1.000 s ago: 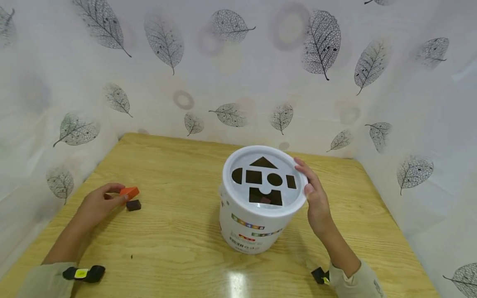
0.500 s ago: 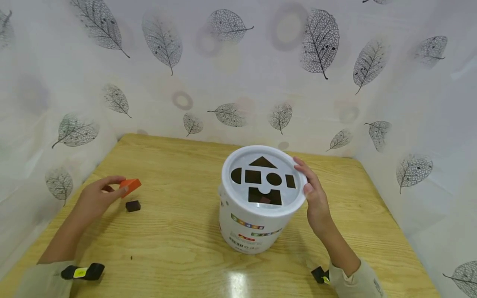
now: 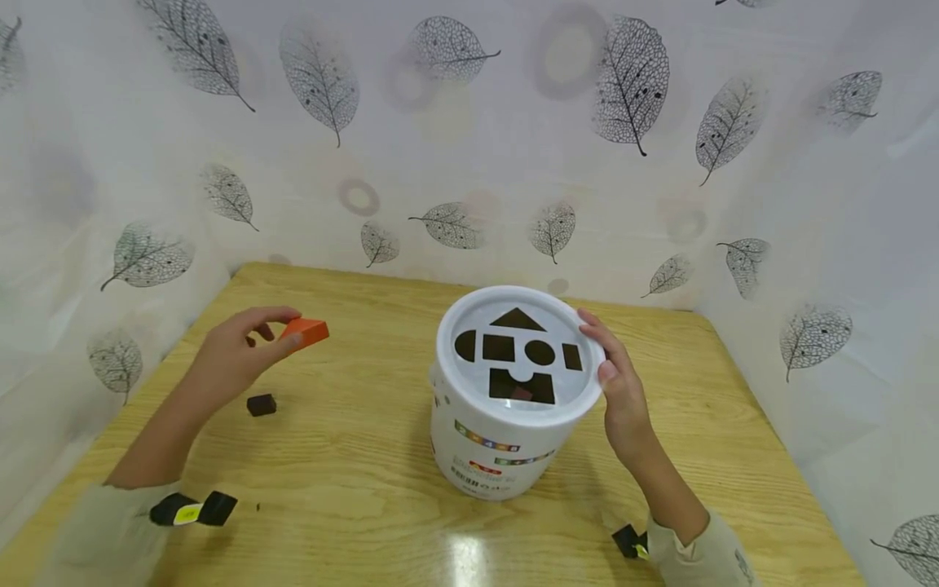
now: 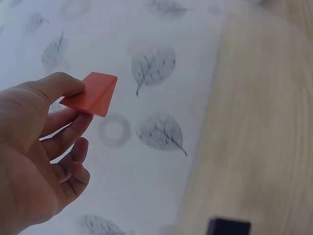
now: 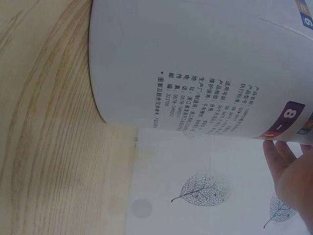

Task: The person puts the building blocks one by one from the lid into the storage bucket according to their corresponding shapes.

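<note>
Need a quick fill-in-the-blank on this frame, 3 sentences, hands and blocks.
1. The left hand pinches a block coloured ____.
2. The right hand rests against the rim of the white ____.
3. The small dark block lies on the ____.

Missing words: orange; bucket; table

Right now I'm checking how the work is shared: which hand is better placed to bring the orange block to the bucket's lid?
Probably left. The left hand pinches the orange wedge-shaped block above the table, while the right hand rests against the white plastic bucket's lid.
</note>
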`<state>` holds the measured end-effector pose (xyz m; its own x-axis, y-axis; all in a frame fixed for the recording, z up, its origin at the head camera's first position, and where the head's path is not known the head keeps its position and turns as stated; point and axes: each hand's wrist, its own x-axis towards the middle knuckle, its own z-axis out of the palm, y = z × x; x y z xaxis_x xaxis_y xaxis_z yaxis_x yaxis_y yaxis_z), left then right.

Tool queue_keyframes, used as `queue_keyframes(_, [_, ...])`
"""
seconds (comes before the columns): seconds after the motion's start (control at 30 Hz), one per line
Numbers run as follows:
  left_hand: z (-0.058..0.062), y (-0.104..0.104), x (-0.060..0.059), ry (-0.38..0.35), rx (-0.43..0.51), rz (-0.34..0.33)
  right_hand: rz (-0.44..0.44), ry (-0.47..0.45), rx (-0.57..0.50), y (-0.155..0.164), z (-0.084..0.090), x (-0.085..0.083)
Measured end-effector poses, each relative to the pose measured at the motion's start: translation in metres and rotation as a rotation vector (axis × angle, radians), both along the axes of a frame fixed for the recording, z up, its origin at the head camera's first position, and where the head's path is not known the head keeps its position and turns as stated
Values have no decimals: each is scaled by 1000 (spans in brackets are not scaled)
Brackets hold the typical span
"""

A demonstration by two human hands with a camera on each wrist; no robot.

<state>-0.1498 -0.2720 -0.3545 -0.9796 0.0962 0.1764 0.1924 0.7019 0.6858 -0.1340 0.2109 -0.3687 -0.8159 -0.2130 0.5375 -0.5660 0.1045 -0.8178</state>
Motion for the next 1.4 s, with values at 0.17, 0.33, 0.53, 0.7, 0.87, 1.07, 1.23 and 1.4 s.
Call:
queue_keyframes(0.17, [25,31,-3,46,-6,-64,-5,-1,1,0,0,0])
queue_keyframes(0.33, [45,58,-7,94,-6,-134,0,23,-3,-1,2,1])
queue_keyframes(0.53, [56,86,-17,134,19,-205,13,29,-22,-2,2,1])
queue_keyframes(0.7, [63,105,-24,95,65,-258,6,4,-26,-2,1,1])
queue_keyframes(0.87, [75,124,-28,79,75,-296,6,10,-16,-1,1,1])
queue_keyframes(1.07, [86,141,-32,96,89,-331,0,10,-2,-2,3,3])
queue_keyframes(1.23, [88,160,-41,101,134,-409,-1,19,-5,-3,4,3])
queue_keyframes(1.4, [87,181,-51,55,162,-491,-1,17,-7,-2,3,2])
